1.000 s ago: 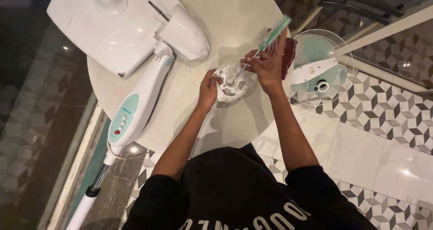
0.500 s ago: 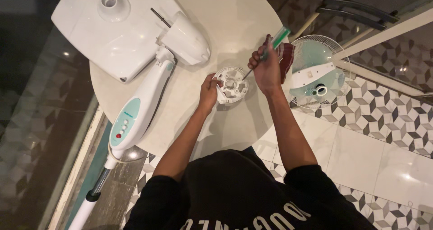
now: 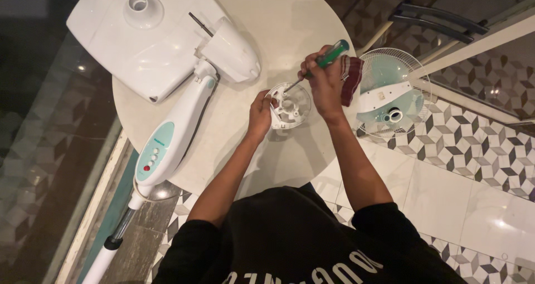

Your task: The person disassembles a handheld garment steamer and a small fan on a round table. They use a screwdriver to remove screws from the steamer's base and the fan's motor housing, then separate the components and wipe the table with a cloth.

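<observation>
Two hands worked near the table's right edge: left hand fingers clamped the round white part steady, right hand fingers closed around the screwdriver to drive its tip in.

round white plastic part | flat on table | green-handled screwdriver | tilted, tip inside

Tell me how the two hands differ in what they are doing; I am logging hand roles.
The right hand grips a green-handled screwdriver, raised and tilted; the left hand holds no tool and steadies the rim of the round white plastic part. Both meet at that part on the round table.
</observation>
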